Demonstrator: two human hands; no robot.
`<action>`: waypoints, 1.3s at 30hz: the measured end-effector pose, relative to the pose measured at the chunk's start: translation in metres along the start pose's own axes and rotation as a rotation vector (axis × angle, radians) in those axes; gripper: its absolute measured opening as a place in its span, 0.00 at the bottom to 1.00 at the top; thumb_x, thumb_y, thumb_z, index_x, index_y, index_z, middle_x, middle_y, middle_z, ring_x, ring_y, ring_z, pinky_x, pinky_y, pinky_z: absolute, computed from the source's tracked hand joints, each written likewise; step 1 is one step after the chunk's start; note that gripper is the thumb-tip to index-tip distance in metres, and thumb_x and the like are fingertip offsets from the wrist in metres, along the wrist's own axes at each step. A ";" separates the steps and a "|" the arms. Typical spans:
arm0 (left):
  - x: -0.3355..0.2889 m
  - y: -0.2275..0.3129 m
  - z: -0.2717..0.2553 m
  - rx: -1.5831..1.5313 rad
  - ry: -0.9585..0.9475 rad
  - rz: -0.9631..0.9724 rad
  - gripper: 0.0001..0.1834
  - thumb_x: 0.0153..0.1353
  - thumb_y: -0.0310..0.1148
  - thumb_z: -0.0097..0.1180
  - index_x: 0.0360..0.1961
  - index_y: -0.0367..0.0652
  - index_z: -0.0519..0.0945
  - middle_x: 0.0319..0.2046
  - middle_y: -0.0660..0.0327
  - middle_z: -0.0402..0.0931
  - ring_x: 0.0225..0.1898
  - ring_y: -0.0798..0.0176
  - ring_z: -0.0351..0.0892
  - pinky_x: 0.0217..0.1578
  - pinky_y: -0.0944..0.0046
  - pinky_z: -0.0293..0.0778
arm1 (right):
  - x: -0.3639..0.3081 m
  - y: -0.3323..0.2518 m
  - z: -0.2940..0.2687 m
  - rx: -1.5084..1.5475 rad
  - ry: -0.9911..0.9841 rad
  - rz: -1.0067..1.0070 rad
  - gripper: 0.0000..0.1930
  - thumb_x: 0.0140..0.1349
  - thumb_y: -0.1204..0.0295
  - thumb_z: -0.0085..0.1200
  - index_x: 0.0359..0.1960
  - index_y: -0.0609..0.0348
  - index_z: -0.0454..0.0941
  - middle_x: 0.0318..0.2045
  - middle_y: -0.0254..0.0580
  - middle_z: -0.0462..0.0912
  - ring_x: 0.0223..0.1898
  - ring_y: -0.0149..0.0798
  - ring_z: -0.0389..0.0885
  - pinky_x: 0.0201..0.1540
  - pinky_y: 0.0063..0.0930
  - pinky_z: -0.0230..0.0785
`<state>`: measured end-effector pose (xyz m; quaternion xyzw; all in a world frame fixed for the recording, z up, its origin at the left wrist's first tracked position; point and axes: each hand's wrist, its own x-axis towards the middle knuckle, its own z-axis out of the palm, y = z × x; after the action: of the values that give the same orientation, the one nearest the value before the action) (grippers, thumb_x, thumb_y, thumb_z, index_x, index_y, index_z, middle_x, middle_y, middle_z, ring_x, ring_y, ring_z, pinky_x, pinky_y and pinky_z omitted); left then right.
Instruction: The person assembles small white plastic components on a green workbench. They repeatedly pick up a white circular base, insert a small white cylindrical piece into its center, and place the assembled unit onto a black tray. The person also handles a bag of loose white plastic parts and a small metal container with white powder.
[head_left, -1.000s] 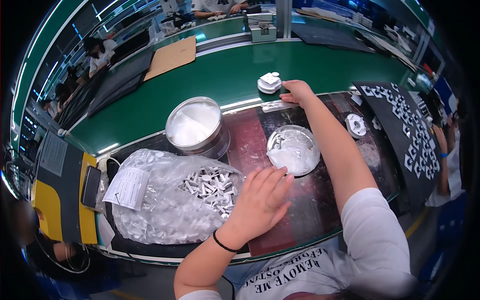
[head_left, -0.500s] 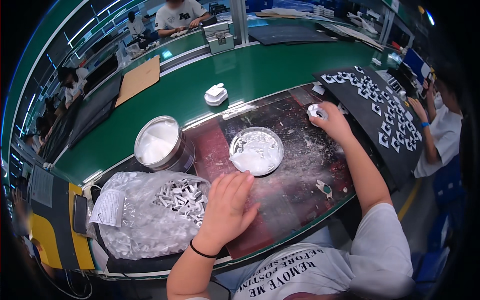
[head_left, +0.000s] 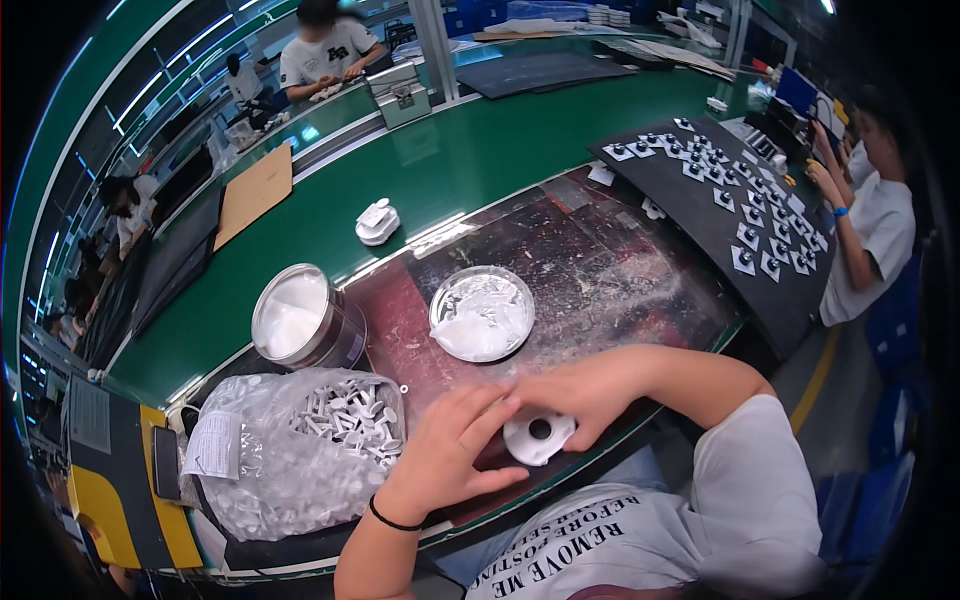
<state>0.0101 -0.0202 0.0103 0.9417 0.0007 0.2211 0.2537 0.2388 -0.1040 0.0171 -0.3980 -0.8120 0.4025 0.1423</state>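
Observation:
My right hand (head_left: 585,390) grips a white plastic piece (head_left: 538,438), roughly round with a dark round hole in its middle, over the table's near edge. Close beside it on the left is my left hand (head_left: 450,450), fingers stretched and thumb apart. Its fingertips meet the right hand; whether they touch the white piece I cannot tell. Beyond both hands lies a shallow round dish (head_left: 505,290) with a white, paste-like mass (head_left: 472,335) in it. An open metal can (head_left: 345,335) of white paste stands at the left. In front of it, a clear plastic bag (head_left: 260,490) holds many white stemmed parts (head_left: 350,420).
A black board (head_left: 700,220) at the right carries rows of white pieces with black centres. A small stack of white parts (head_left: 377,225) sits on the green table (head_left: 460,170). A co-worker (head_left: 865,220) stands at the far right; a yellow-grey machine (head_left: 110,470) is at the left.
My right hand has come from the table's far right to the near edge, bringing the white piece beside my left hand. The view has shifted slightly.

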 end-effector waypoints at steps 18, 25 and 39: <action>0.002 0.023 0.006 -0.099 -0.242 -0.111 0.32 0.48 0.36 0.67 0.55 0.40 0.71 0.58 0.47 0.66 0.53 0.46 0.72 0.52 0.55 0.69 | -0.159 0.016 -0.002 -0.652 1.424 0.847 0.23 0.49 0.64 0.61 0.46 0.61 0.75 0.44 0.49 0.79 0.48 0.48 0.76 0.51 0.38 0.67; 0.003 0.027 0.011 -0.224 -0.284 -0.046 0.32 0.48 0.34 0.68 0.54 0.38 0.71 0.59 0.46 0.65 0.53 0.47 0.73 0.52 0.56 0.69 | -0.224 0.045 -0.017 -0.839 1.368 1.420 0.33 0.47 0.51 0.63 0.50 0.61 0.72 0.35 0.47 0.81 0.41 0.46 0.78 0.44 0.38 0.63; 0.002 0.027 0.006 -0.201 -0.197 -0.065 0.28 0.48 0.39 0.66 0.51 0.42 0.75 0.56 0.50 0.69 0.50 0.48 0.73 0.50 0.56 0.69 | -0.226 0.084 -0.026 -0.920 1.415 1.256 0.29 0.42 0.61 0.60 0.49 0.57 0.73 0.23 0.38 0.82 0.29 0.44 0.81 0.38 0.40 0.69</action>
<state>0.0112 -0.0462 0.0194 0.9282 -0.0157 0.1180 0.3525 0.4434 -0.2320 -0.0104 -0.9074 -0.2662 -0.2674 0.1849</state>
